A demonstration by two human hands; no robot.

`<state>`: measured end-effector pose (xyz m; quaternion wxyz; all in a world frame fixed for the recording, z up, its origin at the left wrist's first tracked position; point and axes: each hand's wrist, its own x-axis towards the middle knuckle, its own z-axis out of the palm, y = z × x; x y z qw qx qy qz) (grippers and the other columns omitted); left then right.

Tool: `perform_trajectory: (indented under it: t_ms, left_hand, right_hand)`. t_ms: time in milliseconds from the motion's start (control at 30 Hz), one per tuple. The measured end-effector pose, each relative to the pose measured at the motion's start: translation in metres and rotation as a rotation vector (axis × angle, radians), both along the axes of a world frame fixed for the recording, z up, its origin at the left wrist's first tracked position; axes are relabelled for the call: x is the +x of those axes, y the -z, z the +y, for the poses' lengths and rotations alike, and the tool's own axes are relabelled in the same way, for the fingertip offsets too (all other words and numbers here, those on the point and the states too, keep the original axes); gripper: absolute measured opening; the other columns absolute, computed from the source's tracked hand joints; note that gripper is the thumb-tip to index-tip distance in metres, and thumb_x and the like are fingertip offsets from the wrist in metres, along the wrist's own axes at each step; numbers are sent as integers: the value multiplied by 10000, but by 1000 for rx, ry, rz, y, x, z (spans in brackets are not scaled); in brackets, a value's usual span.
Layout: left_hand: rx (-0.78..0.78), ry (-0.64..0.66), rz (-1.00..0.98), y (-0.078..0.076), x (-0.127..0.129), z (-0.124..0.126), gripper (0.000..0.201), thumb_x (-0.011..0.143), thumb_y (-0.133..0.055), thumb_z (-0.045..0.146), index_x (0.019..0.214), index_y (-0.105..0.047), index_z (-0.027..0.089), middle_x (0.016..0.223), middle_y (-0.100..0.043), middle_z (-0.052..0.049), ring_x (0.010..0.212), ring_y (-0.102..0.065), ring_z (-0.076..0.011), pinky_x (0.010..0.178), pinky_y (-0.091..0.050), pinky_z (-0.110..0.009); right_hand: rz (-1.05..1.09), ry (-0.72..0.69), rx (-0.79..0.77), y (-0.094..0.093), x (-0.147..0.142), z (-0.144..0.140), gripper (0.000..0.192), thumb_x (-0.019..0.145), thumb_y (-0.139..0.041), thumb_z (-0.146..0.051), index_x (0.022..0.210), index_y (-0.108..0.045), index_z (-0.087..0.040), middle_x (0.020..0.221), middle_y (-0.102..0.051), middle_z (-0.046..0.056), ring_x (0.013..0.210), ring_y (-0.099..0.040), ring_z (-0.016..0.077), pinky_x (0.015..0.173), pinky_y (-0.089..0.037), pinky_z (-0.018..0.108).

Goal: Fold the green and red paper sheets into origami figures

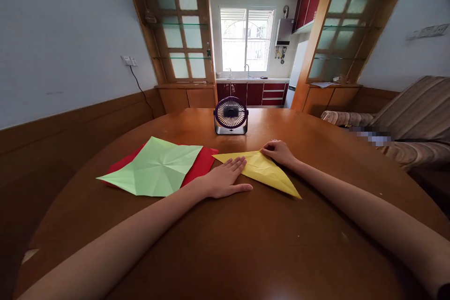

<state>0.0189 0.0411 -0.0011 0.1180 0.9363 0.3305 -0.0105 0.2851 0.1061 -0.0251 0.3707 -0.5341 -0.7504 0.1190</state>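
Observation:
A yellow sheet of paper, folded into a triangle with creases across it, lies on the wooden table. My left hand rests flat on its left part, fingers stretched out and thumb apart on the wood. At the far corner of the paper, my right hand has its thumb and fingers pinched on the edge. To the left, a light green creased sheet of paper is spread out over a red sheet of paper, which it partly hides.
Beyond the papers stands a small dark purple desk fan on the table. A striped armchair is at the right. Wooden cabinets and a kitchen with a window lie behind the table.

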Motion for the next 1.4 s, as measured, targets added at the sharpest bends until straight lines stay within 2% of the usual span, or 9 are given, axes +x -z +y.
perform_trajectory:
  t_ms: [300, 667, 733, 833, 900, 1033, 1133, 1233, 1400]
  left_hand:
    - [-37, 172, -71, -1, 8, -13, 885, 907, -295, 715, 1540, -95, 128, 1592, -46, -117, 1482, -30, -254, 1206, -11, -406]
    - [-40, 130, -32, -10, 22, -31, 764, 825, -353, 799, 1484, -256, 426, 1609, 0, -38, 1447, 47, -425, 1104, 7, -681]
    - [-52, 154, -40, -10, 24, -32, 756, 853, -314, 779, 1497, -249, 387, 1610, -43, -47, 1465, 2, -380, 1130, 5, -637]
    - [-46, 252, -97, -7, 30, -34, 786, 908, -251, 726, 1528, -211, 245, 1599, -146, -84, 1479, -114, -269, 1191, -28, -478]
    - [7, 278, -127, -5, 36, -37, 816, 908, -268, 721, 1522, -244, 184, 1582, -224, -109, 1465, -184, -264, 1195, -80, -423]
    - [164, 254, -121, -5, 52, -44, 770, 868, -322, 755, 1467, -387, 275, 1487, -389, -137, 1367, -338, -348, 1124, -224, -501]
    - [195, 232, -94, -7, 63, -48, 737, 835, -341, 786, 1442, -404, 372, 1392, -461, -138, 1272, -417, -378, 1048, -289, -569]
    - [159, 242, -99, -7, 68, -49, 732, 840, -327, 784, 1446, -390, 379, 1434, -418, -148, 1307, -381, -393, 1052, -251, -616]
    - [43, 298, -105, -4, 69, -47, 712, 867, -260, 771, 1475, -302, 403, 1570, -238, -119, 1443, -174, -383, 1080, -94, -691]
  right_hand:
    - [-7, 4, 2, 2, 0, 0, 168, 770, -624, -277, 742, -741, -159, 749, -732, 61, 691, -628, 179, 624, -448, 271]
    - [-15, -1, 36, 4, 1, 2, 150, 771, -633, -262, 749, -741, -161, 774, -740, 59, 730, -642, 184, 657, -464, 272]
    - [-17, -1, 36, 4, 1, 2, 157, 772, -633, -271, 745, -741, -161, 759, -737, 56, 720, -637, 182, 646, -461, 269]
    - [-18, -1, 36, 5, 1, 3, 165, 773, -631, -281, 730, -739, -164, 734, -732, 48, 699, -629, 176, 630, -454, 263]
    - [-17, -2, 35, 5, 1, 3, 166, 773, -628, -277, 730, -738, -161, 733, -731, 48, 693, -626, 173, 627, -448, 262]
    - [-19, -1, 37, 6, 2, 3, 151, 767, -634, -266, 745, -739, -159, 756, -731, 52, 718, -625, 177, 650, -447, 267]
    - [-22, 4, 39, 6, 3, 4, 154, 767, -639, -275, 745, -738, -158, 760, -727, 55, 726, -618, 179, 654, -447, 270]
    - [-23, 8, 36, 6, 2, 4, 159, 769, -639, -281, 740, -737, -158, 745, -721, 52, 713, -612, 176, 644, -443, 269]
    - [-16, 9, 32, 5, 1, 3, 148, 765, -646, -273, 733, -735, -159, 745, -722, 49, 710, -613, 173, 643, -438, 268]
